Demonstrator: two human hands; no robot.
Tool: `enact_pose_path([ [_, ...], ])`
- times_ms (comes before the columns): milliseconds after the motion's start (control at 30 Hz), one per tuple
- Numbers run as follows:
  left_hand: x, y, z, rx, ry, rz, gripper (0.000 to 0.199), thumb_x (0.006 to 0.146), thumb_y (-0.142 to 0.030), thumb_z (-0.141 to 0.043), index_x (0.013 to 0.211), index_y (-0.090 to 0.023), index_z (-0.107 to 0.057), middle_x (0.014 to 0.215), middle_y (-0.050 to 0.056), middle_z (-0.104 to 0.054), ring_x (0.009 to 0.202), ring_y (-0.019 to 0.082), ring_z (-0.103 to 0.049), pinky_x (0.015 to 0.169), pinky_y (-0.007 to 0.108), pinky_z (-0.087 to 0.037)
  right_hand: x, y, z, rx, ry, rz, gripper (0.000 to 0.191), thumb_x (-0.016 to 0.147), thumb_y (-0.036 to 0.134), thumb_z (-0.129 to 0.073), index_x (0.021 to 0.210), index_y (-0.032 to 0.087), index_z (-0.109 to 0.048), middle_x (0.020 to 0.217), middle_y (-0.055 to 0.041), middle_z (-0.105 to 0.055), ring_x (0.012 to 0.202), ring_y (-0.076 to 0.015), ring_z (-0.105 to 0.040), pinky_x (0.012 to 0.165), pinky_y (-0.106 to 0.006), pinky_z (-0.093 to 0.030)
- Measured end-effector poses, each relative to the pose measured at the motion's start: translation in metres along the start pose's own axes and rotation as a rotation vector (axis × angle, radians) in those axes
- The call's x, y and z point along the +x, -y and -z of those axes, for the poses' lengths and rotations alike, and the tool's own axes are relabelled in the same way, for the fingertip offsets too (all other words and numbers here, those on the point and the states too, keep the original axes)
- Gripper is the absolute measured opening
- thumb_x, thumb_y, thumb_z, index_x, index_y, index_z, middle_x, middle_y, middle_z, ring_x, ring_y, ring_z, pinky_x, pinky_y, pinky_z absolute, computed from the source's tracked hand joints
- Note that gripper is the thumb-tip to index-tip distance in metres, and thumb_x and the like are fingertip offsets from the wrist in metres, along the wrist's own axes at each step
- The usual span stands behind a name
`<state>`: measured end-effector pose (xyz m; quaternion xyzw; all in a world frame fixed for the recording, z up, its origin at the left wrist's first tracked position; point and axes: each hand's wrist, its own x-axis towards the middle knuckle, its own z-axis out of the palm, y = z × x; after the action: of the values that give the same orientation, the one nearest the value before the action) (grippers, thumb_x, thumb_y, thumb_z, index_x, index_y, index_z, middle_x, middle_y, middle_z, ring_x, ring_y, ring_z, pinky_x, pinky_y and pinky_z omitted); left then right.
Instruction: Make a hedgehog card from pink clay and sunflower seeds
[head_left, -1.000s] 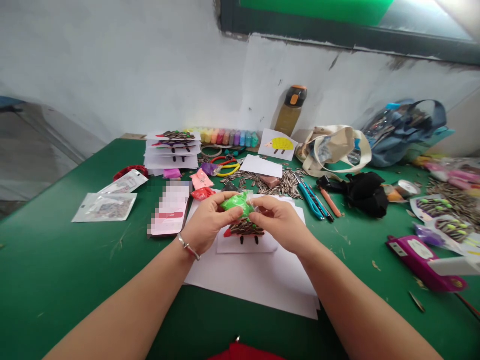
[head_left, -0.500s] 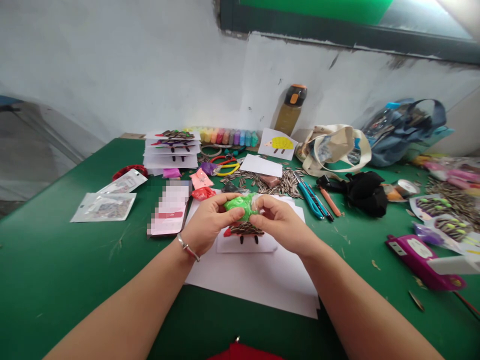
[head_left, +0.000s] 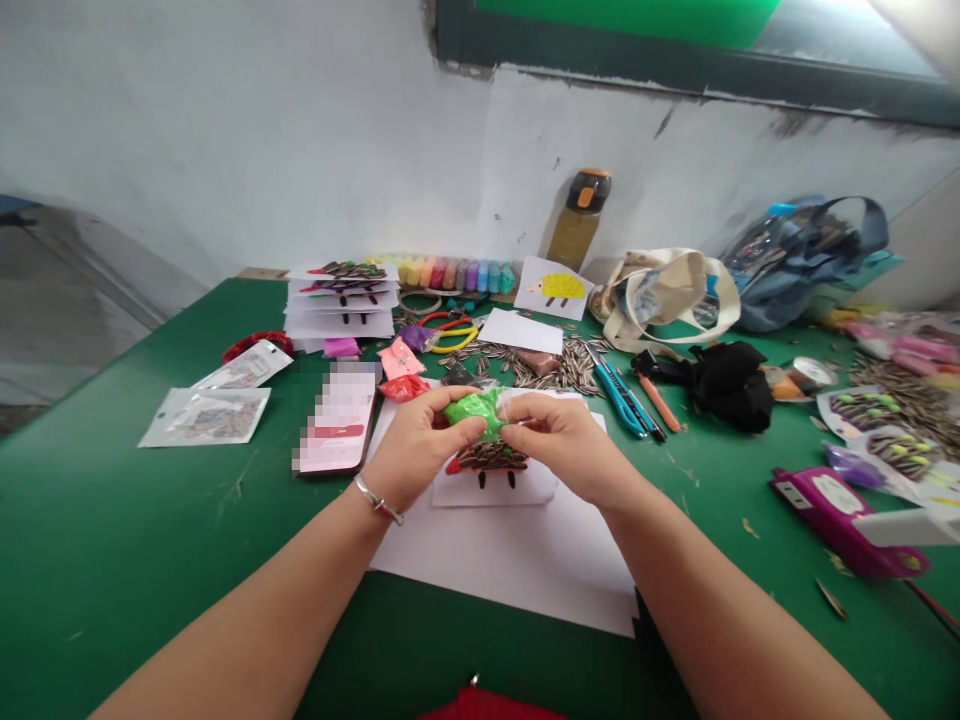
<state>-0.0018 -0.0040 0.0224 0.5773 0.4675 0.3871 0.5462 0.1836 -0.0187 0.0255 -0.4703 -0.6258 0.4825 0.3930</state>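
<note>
A small clear bag of bright green modelling clay point(head_left: 477, 408) is held up between my two hands, over the paper. My left hand point(head_left: 420, 440) pinches its left side with thumb and fingers. The right side is gripped by my right hand point(head_left: 559, 440), its fingers curled on the clear plastic. Just below lies a white card point(head_left: 495, 495) with a hedgehog figure point(head_left: 491, 457) that has a red snout, seed spines and two dark legs. Its upper part is hidden behind the bag and fingers. Under the card are white sheets point(head_left: 510, 560).
Left of the paper are a phone point(head_left: 339, 420) and flat seed packets point(head_left: 206, 415). Behind are sunflower seeds point(head_left: 577, 365), scissors with yellow handles point(head_left: 456, 340), and stacked cards point(head_left: 341, 322). To the right lie a blue cutter point(head_left: 621, 400), a black pouch point(head_left: 731, 388) and a purple device point(head_left: 832, 515).
The fingers of my right hand have shifted slightly on the clear plastic of the green clay bag. My left hand keeps its hold; the rest looks almost the same.
</note>
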Motion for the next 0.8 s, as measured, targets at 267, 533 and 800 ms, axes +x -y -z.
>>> enact_pose_path([
  [267,-0.0031,-0.0039,-0.0033,0.0,0.005,-0.005,0.042,0.071,-0.032,-0.071,0.109,-0.015,-0.063,0.096,0.007,-0.068,0.082,0.02,-0.062,0.073,0.033,-0.05,0.0008,-0.0054,-0.0043,0.054,0.02,-0.089,0.001,0.072,0.018,-0.053,0.072,0.019,-0.054,0.062,0.005,-0.049,0.055,-0.0089,-0.046,0.05,-0.022,-0.036],
  [533,-0.004,-0.0051,-0.0056,0.001,0.031,-0.001,0.043,0.071,-0.031,-0.071,0.11,-0.015,-0.062,0.097,0.007,-0.068,0.083,0.021,-0.062,0.074,0.033,-0.051,0.0011,-0.0038,-0.0046,0.114,0.041,-0.036,0.011,0.067,0.011,-0.051,0.063,0.019,-0.046,0.061,0.006,-0.044,0.056,-0.0081,-0.043,0.051,-0.021,-0.033],
  [800,-0.003,-0.0045,-0.0014,0.091,-0.066,-0.039,0.045,0.072,-0.036,-0.071,0.111,-0.016,-0.062,0.091,0.005,-0.068,0.077,0.019,-0.062,0.07,0.032,-0.049,0.0013,-0.0009,0.0024,0.116,0.015,-0.026,0.008,0.074,0.026,-0.061,0.077,0.019,-0.063,0.072,0.0007,-0.058,0.064,-0.0121,-0.052,0.056,-0.026,-0.043],
])
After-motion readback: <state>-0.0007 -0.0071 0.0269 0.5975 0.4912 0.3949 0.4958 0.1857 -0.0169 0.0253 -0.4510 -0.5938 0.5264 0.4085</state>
